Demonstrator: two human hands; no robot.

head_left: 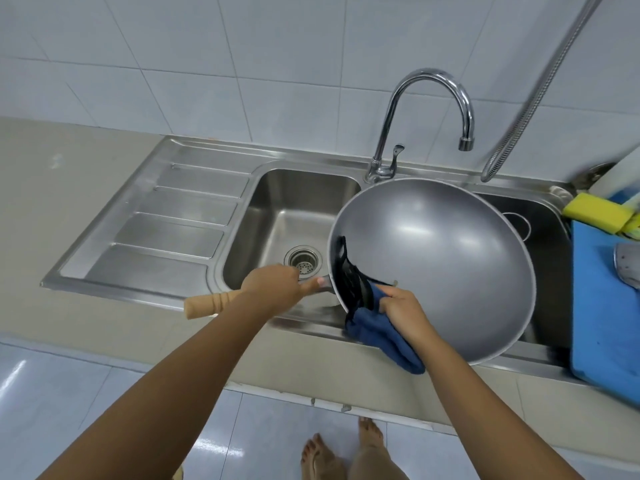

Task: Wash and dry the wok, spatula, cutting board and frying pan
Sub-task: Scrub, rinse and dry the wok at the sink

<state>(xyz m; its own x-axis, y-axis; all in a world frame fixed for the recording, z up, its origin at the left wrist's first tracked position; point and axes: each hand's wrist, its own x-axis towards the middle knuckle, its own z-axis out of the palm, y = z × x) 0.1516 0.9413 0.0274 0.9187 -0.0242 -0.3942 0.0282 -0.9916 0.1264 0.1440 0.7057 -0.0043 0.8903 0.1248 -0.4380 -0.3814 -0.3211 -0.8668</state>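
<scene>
Drying step on wok (440,265), tilted over the sink (277,209): left hand (273,287) grips its handle, right hand (403,308) clutches blue cloth (377,334) at near rim; next, probably wipe across the bowl.

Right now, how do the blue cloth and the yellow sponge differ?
The cloth is dark blue, limp and folded over the wok rim at its near-left edge; the sponge is yellow, a firm block lying at the sink's far right. The cloth is in the right hand's grip; the sponge is untouched. The cloth is in use on the wok; the sponge lies idle. Both are cleaning items.
</scene>
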